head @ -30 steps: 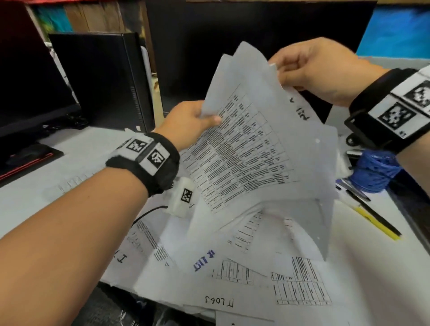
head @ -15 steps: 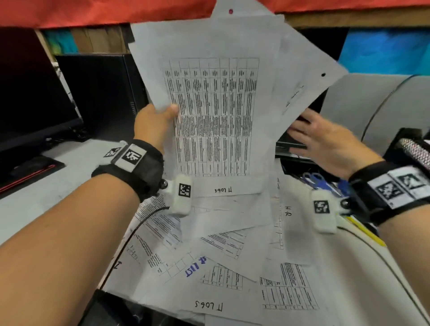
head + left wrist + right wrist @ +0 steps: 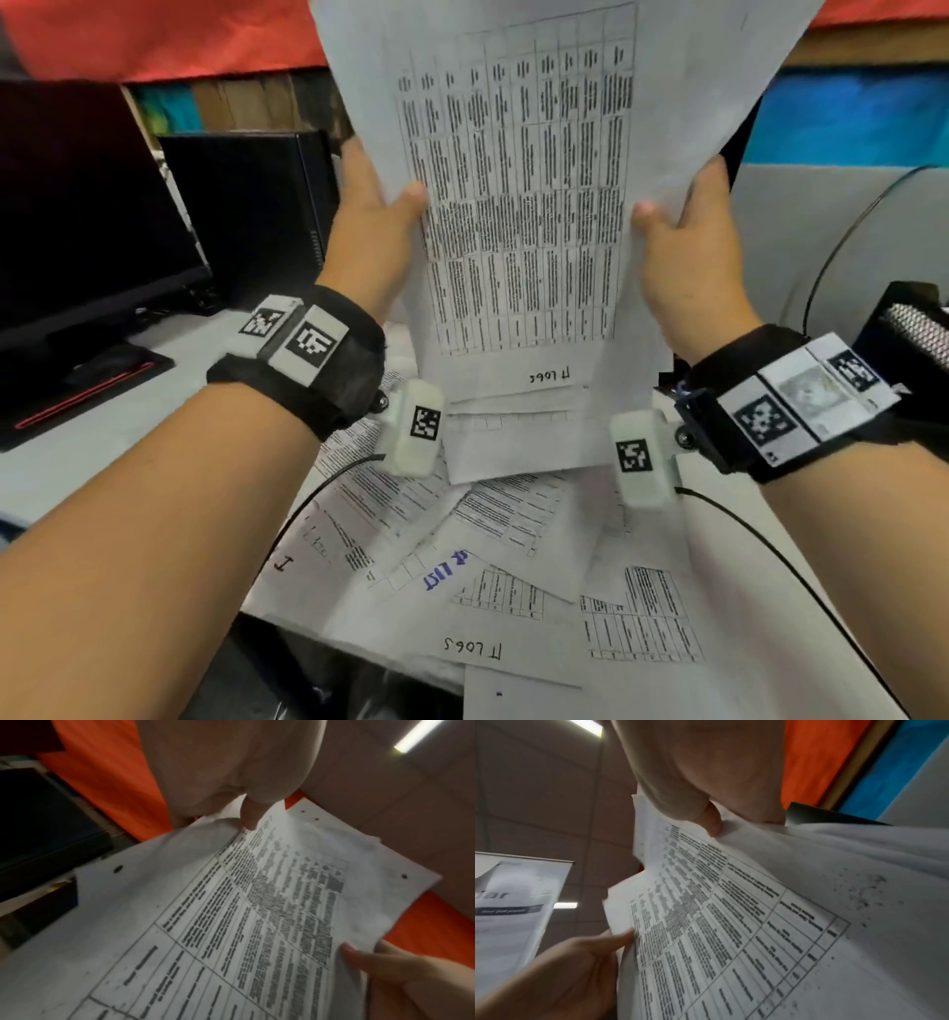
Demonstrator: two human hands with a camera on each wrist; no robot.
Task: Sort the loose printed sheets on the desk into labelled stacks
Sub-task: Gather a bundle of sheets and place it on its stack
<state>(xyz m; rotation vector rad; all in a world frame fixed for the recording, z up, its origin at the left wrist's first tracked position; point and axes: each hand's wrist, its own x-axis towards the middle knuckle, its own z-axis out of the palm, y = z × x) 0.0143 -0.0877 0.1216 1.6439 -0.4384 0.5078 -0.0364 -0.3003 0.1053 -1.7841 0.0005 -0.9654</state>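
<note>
While both hands keep to the middle of the head view, a bundle of held sheets (image 3: 518, 205) stands nearly upright between them, its top running out of the upper edge of the frame. Left hand (image 3: 369, 226) pinches the bundle's left edge: thumb on the printed face, fingers hidden behind the paper. Right hand (image 3: 683, 241) pinches the right edge the same way, thumb in front. Front sheet carries a dense printed table; handwriting at its lower margin reads upside down. At least two more sheets fan out behind it, lower edges stepped below the front one.

Left wrist view: thumb tip pressed on the table's top corner, punch holes along the sheet's edges, the other hand's thumb at lower right of the frame. Right wrist view: thumb on the sheet's edge, layered page corners showing at centre left.

Loose sheets (image 3: 513, 575) lie overlapping and skewed on the pale surface (image 3: 92, 437) in the lower middle of the head view, below the wrists. One bears blue handwriting, another a black handwritten label near the bottom edge. No tidy stacks can be made out.

Dark monitor (image 3: 77, 231) at left of the frame, black computer case (image 3: 246, 205) just right of it. Black wristbands with printed markers on both wrists; a thin black cable (image 3: 770, 555) trails from each across the papers.
</note>
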